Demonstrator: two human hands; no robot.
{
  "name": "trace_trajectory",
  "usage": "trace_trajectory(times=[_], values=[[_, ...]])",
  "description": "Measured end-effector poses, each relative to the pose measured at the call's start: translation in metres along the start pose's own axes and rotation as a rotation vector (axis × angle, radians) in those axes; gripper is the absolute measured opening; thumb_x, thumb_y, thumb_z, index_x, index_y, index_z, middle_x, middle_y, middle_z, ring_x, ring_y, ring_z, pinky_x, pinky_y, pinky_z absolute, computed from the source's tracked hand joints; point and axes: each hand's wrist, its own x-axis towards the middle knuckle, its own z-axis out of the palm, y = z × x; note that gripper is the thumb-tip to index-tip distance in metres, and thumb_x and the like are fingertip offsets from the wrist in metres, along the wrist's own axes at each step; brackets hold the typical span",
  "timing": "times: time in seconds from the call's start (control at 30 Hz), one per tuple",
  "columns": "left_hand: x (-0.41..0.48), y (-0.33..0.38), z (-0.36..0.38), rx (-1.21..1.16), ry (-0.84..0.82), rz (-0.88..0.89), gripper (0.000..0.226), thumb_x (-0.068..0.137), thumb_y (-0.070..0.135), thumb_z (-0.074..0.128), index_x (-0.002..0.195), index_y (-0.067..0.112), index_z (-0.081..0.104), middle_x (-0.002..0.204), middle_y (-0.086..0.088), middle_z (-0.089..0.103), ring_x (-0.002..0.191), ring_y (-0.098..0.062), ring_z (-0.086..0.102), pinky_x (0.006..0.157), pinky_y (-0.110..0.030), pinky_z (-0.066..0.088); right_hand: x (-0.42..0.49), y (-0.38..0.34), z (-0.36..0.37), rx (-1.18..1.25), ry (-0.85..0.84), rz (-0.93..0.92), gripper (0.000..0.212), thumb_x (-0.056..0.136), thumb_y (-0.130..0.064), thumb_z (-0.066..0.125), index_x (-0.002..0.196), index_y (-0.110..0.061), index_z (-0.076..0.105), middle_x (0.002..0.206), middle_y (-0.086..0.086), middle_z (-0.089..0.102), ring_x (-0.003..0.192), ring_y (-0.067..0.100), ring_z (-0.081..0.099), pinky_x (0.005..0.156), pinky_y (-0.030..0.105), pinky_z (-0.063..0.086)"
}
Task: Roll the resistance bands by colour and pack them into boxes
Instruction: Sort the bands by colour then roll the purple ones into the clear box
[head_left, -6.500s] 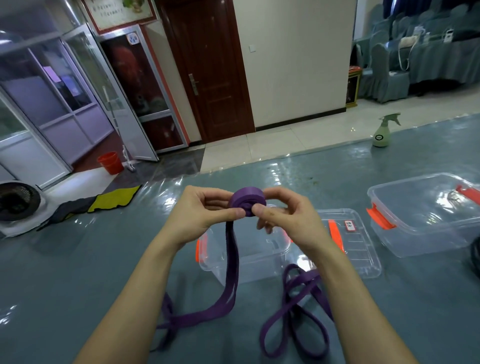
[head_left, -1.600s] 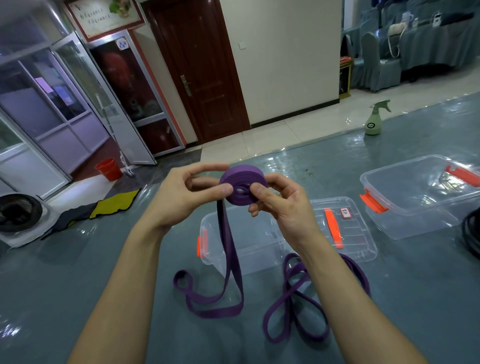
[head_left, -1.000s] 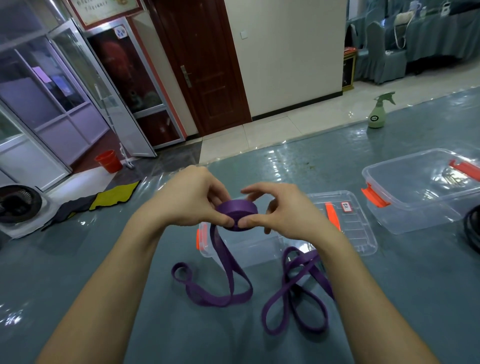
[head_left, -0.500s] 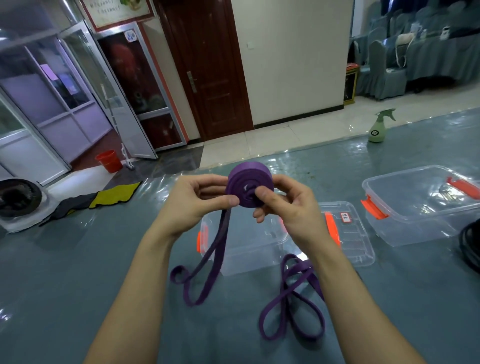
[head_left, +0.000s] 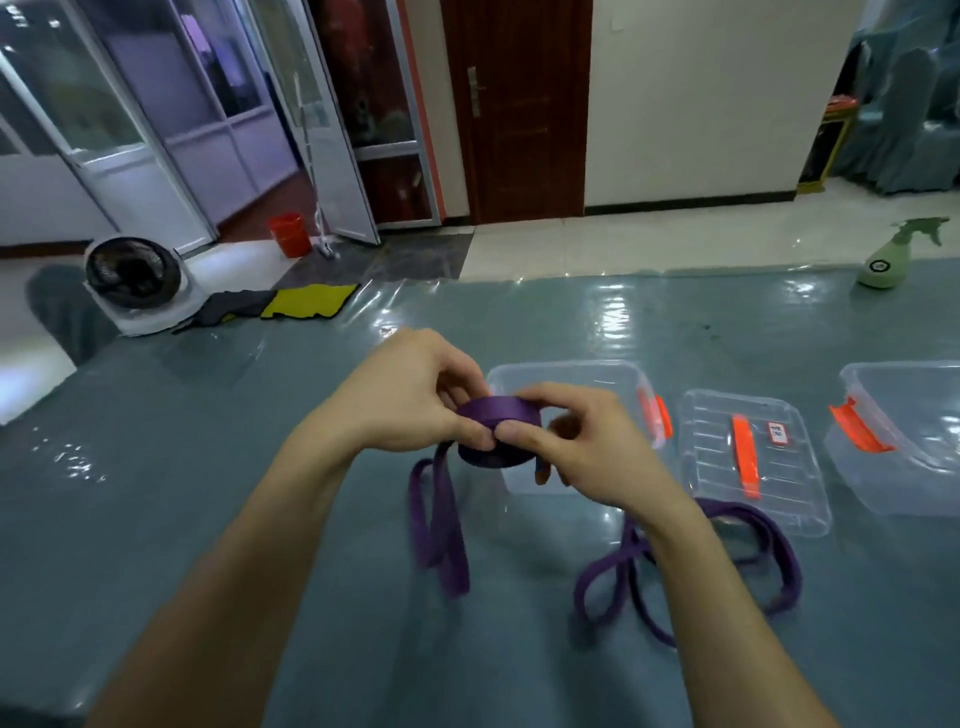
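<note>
Now held: a purple roll of resistance band, its flat side up, is between both hands above the bench, at the near left corner of the open box.
Left hand: the left hand reaches in from the left of the open box. Its thumb and curled fingers pinch the left side of the roll.
Right hand: the right hand is in front of the open box. Its thumb presses on the near edge of the roll, just beside the left thumb, and its other fingers curl around the far right side.
Loose tail: the loose tail hangs from the roll, left of the open box, and its folded end seems to reach the bench.
Second purple band: the second purple band lies in loose loops on the bench, nearer to the person than the open box and to its right, partly hidden by the right forearm.
Open box: it is clear plastic, with an orange clip on its right wall.
Lid: a clear lid with an orange handle lies flat on the bench, just beside the open box on its right.
Second box: a second box, also clear, stands right of the lid, farther from the open box.
Spray bottle: a pale green spray bottle stands far behind the open box, to the right.
Floor: behind the open box to the left, beyond the bench, are a white fan, a red bucket and a yellow cloth.
</note>
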Motion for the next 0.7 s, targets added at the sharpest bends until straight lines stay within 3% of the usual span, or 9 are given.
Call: trace_trajectory(times=[0.07, 0.13, 0.23, 0.4, 0.53, 0.6, 0.7], values=[[-0.007, -0.002, -0.010, 0.072, 0.007, 0.018, 0.026, 0.071, 0.026, 0.102, 0.091, 0.028, 0.086, 0.078, 0.011, 0.082, 0.073, -0.006, 0.080, 0.079, -0.040, 0.068, 0.003, -0.007, 0.018, -0.102, 0.027, -0.049, 0.019, 0.094, -0.047, 0.079, 0.108, -0.035, 0.073, 0.073, -0.016, 0.074, 0.054, 0.014, 0.073, 0.053, 0.024, 0.051], [-0.014, -0.012, -0.022, -0.017, 0.045, 0.038, 0.030, 0.072, 0.026, 0.103, 0.097, 0.026, 0.087, 0.084, 0.009, 0.083, 0.079, -0.007, 0.081, 0.081, -0.034, 0.068, 0.006, -0.014, 0.029, -0.118, 0.100, -0.106, 0.021, 0.094, -0.053, 0.072, 0.106, -0.036, 0.070, 0.072, -0.016, 0.074, 0.054, 0.014, 0.073, 0.053, 0.025, 0.053], [-0.029, -0.036, -0.032, -0.231, 0.098, 0.056, 0.039, 0.073, 0.023, 0.101, 0.109, 0.021, 0.085, 0.099, 0.005, 0.085, 0.095, -0.013, 0.082, 0.091, -0.027, 0.064, 0.015, -0.027, 0.038, 0.123, 0.134, -0.105, 0.022, 0.092, -0.050, 0.074, 0.104, -0.033, 0.070, 0.074, 0.006, 0.075, 0.054, 0.025, 0.073, 0.053, 0.041, 0.059], [-0.031, -0.059, -0.039, -0.516, 0.287, 0.079, 0.044, 0.071, 0.022, 0.096, 0.112, 0.016, 0.084, 0.106, -0.004, 0.086, 0.102, -0.024, 0.083, 0.096, -0.035, 0.065, 0.049, -0.058, 0.044, 0.284, 0.185, -0.135, 0.021, 0.099, -0.033, 0.074, 0.107, -0.015, 0.069, 0.091, 0.013, 0.076, 0.053, 0.037, 0.072, 0.047, 0.038, 0.057], [-0.013, -0.047, -0.115, -0.379, 0.274, 0.194, 0.033, 0.074, 0.028, 0.098, 0.104, 0.025, 0.087, 0.099, 0.000, 0.086, 0.093, -0.017, 0.083, 0.085, -0.027, 0.066, 0.097, -0.102, 0.033, 0.314, 0.056, -0.183, 0.030, 0.099, -0.035, 0.073, 0.119, -0.012, 0.068, 0.105, 0.017, 0.076, 0.060, 0.039, 0.075, 0.051, 0.039, 0.062], [-0.007, -0.033, -0.158, -0.214, 0.212, 0.229, 0.028, 0.075, 0.028, 0.100, 0.099, 0.030, 0.087, 0.092, 0.005, 0.085, 0.085, -0.010, 0.082, 0.076, -0.023, 0.065, 0.119, -0.128, 0.020, 0.191, -0.027, -0.178, 0.041, 0.095, -0.043, 0.078, 0.130, -0.024, 0.068, 0.109, 0.008, 0.077, 0.062, 0.039, 0.077, 0.049, 0.037, 0.060], [0.010, -0.010, -0.203, 0.179, 0.122, 0.236, 0.028, 0.073, 0.038, 0.101, 0.095, 0.031, 0.085, 0.085, 0.013, 0.083, 0.082, -0.006, 0.080, 0.083, -0.041, 0.067, 0.146, -0.166, 0.007, -0.157, -0.091, -0.204, 0.048, 0.088, -0.055, 0.083, 0.130, -0.035, 0.070, 0.104, -0.006, 0.079, 0.062, 0.028, 0.078, 0.049, 0.036, 0.059]])
